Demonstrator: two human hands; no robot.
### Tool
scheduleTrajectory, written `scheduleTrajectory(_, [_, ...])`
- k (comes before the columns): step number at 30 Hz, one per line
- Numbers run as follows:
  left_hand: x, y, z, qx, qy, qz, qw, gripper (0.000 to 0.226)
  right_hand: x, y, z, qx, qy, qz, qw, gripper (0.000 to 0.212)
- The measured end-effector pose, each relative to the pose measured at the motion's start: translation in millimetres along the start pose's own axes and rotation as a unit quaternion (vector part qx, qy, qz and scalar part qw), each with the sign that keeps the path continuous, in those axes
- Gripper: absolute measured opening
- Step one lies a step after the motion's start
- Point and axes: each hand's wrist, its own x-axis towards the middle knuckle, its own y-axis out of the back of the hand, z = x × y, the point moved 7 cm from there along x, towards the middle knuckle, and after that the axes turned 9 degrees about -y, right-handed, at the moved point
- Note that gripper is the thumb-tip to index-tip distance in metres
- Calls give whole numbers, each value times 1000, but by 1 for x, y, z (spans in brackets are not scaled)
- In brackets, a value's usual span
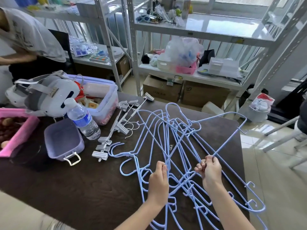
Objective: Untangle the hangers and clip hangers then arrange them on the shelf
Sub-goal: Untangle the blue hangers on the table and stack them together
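On the dark table (83,188) lies a big heap of blue hangers (174,146), all hooked together, with white clip hangers (114,128) just beside it. A tall metal shelf (199,32) stands behind. The hangers look light, thin, stiff and likely slippery, so a straight bar seems the best place to hold. The left hand (158,181) and right hand (211,171) each pinch one blue wire.

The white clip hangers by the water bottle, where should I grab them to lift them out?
Probably grab the clip hangers by their thin straight bars, near the middle, coming from above. The metal hooks curl toward the blue hangers and could snag, and the clips at the ends look bulky. The water bottle crowds the left side.
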Motion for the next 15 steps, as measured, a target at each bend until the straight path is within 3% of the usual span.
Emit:
scheduleTrajectory(5, [7, 1, 2, 1, -8, -6, 1000, 35, -2, 1, -2, 12, -2, -28, 1000, 31])
scheduleTrajectory(8, [25, 21, 7, 23, -44, -8, 999, 23, 2, 15, -18, 93, -6, -34, 995, 29])
scheduleTrajectory(12, [74, 73, 4, 176, -88, -70, 978, 23, 7, 60, -39, 250, -55, 9, 967, 49])
scheduleTrajectory(15, [108, 92, 10, 288, -122, -135, 940, 27, -4, 75, -19, 243, -101, -9, 965, 58])
